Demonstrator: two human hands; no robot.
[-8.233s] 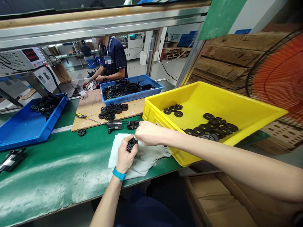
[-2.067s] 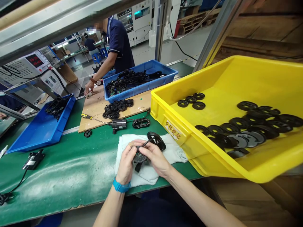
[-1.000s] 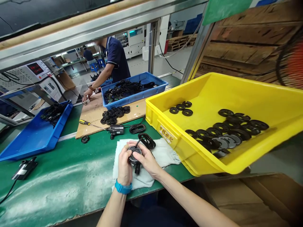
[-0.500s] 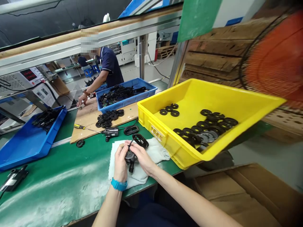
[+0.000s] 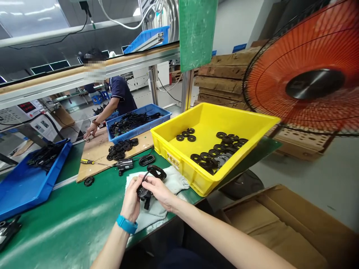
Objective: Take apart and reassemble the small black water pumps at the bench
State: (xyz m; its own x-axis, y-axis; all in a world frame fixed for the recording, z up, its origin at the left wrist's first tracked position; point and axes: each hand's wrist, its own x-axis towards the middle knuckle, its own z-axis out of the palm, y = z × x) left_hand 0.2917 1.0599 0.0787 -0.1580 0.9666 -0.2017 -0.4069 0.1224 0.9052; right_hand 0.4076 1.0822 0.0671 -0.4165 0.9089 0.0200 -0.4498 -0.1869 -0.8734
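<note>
My left hand [image 5: 131, 198], with a blue band at its wrist, is closed round the left side of a small black pump [image 5: 143, 192] with a ridged round face. From the other side my right hand [image 5: 158, 190] grips the same pump, fingers on its top. A short spout points down toward me. Its black cable [image 5: 157, 172] lies coiled just beyond my hands. Under the pump is a white cloth [image 5: 179, 181]. Another black pump [image 5: 125, 164] lies farther off, beside a yellow-handled screwdriver [image 5: 87, 161]. My fingers cover part of the held pump.
A yellow bin [image 5: 224, 117] with black discs stands to the right. Black ring parts [image 5: 120, 149] are piled on a wooden board. Blue trays [image 5: 140, 130] hold cables. A co-worker's hand [image 5: 91, 130] rests over the board. An orange fan [image 5: 308, 74] stands right.
My view has swung to the right and up, so the bench appears farther left and more of the fan shows. Both hands still hold the pump over the cloth.
</note>
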